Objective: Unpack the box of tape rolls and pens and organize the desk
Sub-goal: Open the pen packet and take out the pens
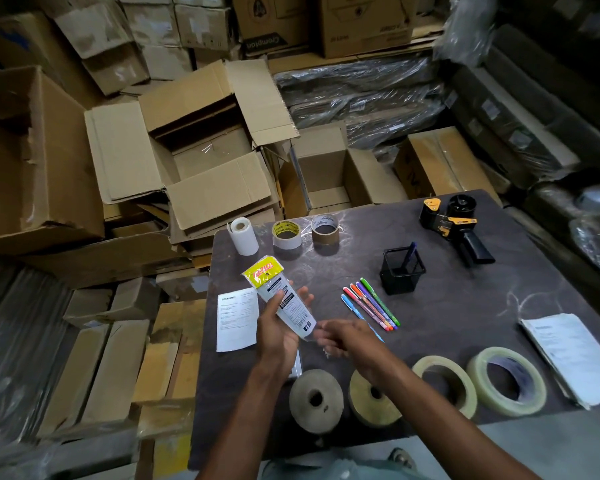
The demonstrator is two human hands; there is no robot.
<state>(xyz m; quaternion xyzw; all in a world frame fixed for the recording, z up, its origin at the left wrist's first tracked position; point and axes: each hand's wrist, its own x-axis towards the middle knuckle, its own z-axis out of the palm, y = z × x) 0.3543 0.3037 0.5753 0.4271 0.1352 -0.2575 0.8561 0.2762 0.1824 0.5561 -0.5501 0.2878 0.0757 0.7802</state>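
We see our left hand [278, 337] closed around a glossy, flat plastic pen packet [281, 299] with a yellow header, lifted above the dark mottled counter [465, 323], while our right hand [340, 337], fingers loosely curled, touches its clear lower end.

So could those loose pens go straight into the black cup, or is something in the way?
Nothing visible blocks them. The loose pens lie on bare table just in front of the black cup, which holds only one pen. Both hands are busy, though: the left hand holds a plastic packet.
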